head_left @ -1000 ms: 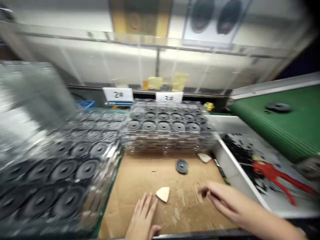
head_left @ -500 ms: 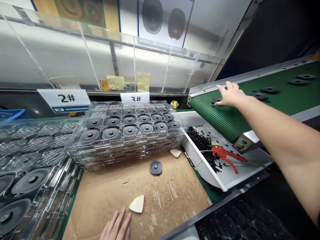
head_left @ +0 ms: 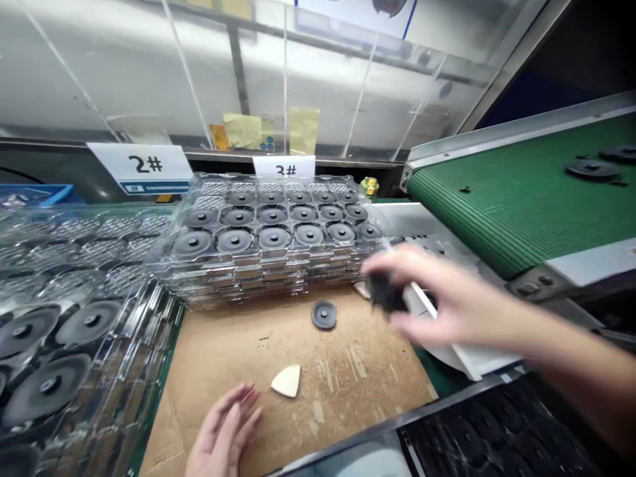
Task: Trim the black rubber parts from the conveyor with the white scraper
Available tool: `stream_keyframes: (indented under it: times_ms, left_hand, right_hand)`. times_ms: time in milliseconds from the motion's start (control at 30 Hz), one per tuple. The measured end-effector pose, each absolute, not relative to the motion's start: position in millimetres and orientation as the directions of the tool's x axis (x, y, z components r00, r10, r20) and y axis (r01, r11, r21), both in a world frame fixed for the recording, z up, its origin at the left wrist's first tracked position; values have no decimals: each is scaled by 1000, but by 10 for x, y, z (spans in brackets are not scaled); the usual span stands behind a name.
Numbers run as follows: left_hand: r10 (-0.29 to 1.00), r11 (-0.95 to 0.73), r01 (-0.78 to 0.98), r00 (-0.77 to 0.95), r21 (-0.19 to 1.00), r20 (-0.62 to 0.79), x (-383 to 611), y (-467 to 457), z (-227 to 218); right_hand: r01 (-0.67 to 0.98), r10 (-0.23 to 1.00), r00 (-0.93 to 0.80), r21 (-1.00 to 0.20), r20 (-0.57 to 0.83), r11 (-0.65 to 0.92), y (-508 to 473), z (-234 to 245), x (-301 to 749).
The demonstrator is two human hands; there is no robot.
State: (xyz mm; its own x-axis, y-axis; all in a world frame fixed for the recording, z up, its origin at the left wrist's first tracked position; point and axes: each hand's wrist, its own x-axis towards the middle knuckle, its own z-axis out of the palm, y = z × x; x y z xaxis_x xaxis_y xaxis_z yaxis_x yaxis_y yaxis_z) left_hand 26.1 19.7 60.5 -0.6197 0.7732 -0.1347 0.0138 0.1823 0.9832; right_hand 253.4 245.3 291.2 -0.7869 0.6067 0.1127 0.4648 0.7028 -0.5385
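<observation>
My right hand [head_left: 437,298] is blurred by motion over the right edge of the cardboard sheet [head_left: 298,371], its fingers closed on a black round disc [head_left: 386,293]. My left hand [head_left: 223,430] rests flat on the cardboard near the front edge, fingers stretched out, just left of a pale triangular wedge [head_left: 287,381]. A second black disc [head_left: 324,314] lies loose on the cardboard in front of a stack of clear trays [head_left: 268,265] filled with black discs.
More clear trays of larger black discs [head_left: 59,318] fill the left side. A green conveyor belt [head_left: 521,192] carries black discs [head_left: 591,169] at the right. A white tray [head_left: 462,358] sits below its end. Labels 2# [head_left: 142,163] and 3# [head_left: 284,168] stand behind.
My right hand has come back from the conveyor belt to above the cardboard, now holding a black disc. My left hand has shifted slightly on the cardboard.
</observation>
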Motion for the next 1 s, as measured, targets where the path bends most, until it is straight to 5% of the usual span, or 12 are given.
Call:
stream_keyframes:
  times_ms: [67,100,200,300,433,567,633,700,800,867,1000]
  left_hand:
    - [819,101,-40,-563,994,-106,383,208,885]
    - [902,8,67,-431,998,22,443,213,1000]
    - [929,-367,370,200,854,313,596,231,1192]
    - [842,-523,454,406,722,354,687,233,1199]
    - [818,-574,540,419,616,395,678,178,1166]
    - [886,-463,495,265,736,380,579,29,1154]
    - [969,-244,298,31,923,247,536,-73,1135]
    - [973,48,-155,-218,987,-81,498,-170,1114]
    - [825,137,-796,-238,589,-513,430,-280,1092]
    - [789,25,-916,-229,402,-571,377,-332,1085]
    - [794,-76,-932,-271,353,-544,307,-390,1102]
  right_hand:
    - [398,470,-853,-864,-225,309,1952,2425,2467]
    - [405,392,-846,-914,-362,30,1741,2199,2453]
    - [218,339,-834,-825,-435,-522,1273,1702,2450]
    - [115,443,-750,-756,-491,-644,969,1471,2478]
    - [214,546,-633,-802,-549,-558,739,1383,2469]
    - [357,618,-725,-933,-303,-38,838,1403,2283]
    - [460,654,-728,-853,-205,245,1004,1358,2136]
    - [556,716,-679,-750,-162,358,1169,1217,1985]
    - [604,782,-613,-703,-109,376,1258,875,1803]
    - [567,767,-638,-711,-61,415,1201,674,1737]
    - [456,691,-722,-755,-5,470,1115,628,1678]
